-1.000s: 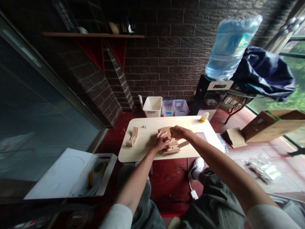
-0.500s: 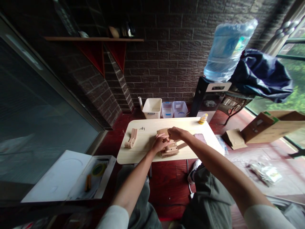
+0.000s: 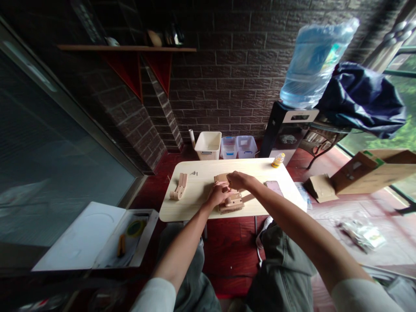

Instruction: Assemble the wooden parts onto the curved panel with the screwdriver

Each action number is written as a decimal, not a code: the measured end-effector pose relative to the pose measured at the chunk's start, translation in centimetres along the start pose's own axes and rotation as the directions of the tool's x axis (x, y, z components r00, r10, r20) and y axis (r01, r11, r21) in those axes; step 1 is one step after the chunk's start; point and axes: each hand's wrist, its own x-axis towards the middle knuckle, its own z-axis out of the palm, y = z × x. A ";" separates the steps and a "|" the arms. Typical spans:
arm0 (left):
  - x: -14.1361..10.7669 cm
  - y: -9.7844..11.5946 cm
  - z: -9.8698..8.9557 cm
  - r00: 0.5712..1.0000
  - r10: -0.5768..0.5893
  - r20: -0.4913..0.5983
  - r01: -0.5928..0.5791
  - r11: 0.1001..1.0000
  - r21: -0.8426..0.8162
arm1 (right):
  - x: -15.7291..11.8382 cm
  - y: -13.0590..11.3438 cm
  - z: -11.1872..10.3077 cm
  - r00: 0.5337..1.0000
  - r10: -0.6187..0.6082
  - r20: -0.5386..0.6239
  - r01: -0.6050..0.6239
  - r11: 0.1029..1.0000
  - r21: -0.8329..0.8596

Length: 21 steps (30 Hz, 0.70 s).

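Observation:
A light wooden part with dark holes (image 3: 234, 200) lies on a flat brown piece (image 3: 221, 177), perhaps cardboard, in the middle of the table (image 3: 198, 208). My left hand (image 3: 219, 193) is closed on the left side of the wooden part, its fingertips close to my other hand. Just above and touching this spot, my right hand (image 3: 238, 180) makes a fist; whatever it may grip is hidden. Another wooden piece (image 3: 180, 187), bent and with holes, rests to the left. Behind it is a small heap of metal screws (image 3: 194, 173).
A phone (image 3: 274, 188) and a small yellow-capped bottle (image 3: 278, 160) are on the table's right side. Plastic bins (image 3: 208, 145) stand behind the table, beside a water dispenser (image 3: 286, 134). An open white box (image 3: 143, 249) is at lower left, a cardboard box (image 3: 360, 173) at right.
My right fist has shifted slightly left over the wooden part, and the left fingers have moved a little with it. The camera view has tilted slightly.

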 end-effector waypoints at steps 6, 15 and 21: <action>-0.3 -1.0 1.0 0.996 -0.070 -0.058 0.068 0.997 -0.038 | 0.3 0.2 0.4 1.000 -0.006 -0.006 0.006 1.000 -0.013; -0.3 -0.8 1.1 0.994 -0.091 -0.067 0.089 0.996 -0.031 | -0.2 0.0 0.1 1.000 -0.011 -0.010 0.010 0.999 -0.036; -0.4 -0.7 1.2 0.993 -0.102 -0.050 0.100 0.994 -0.051 | -0.3 0.1 0.0 1.000 0.010 -0.011 -0.011 1.000 -0.025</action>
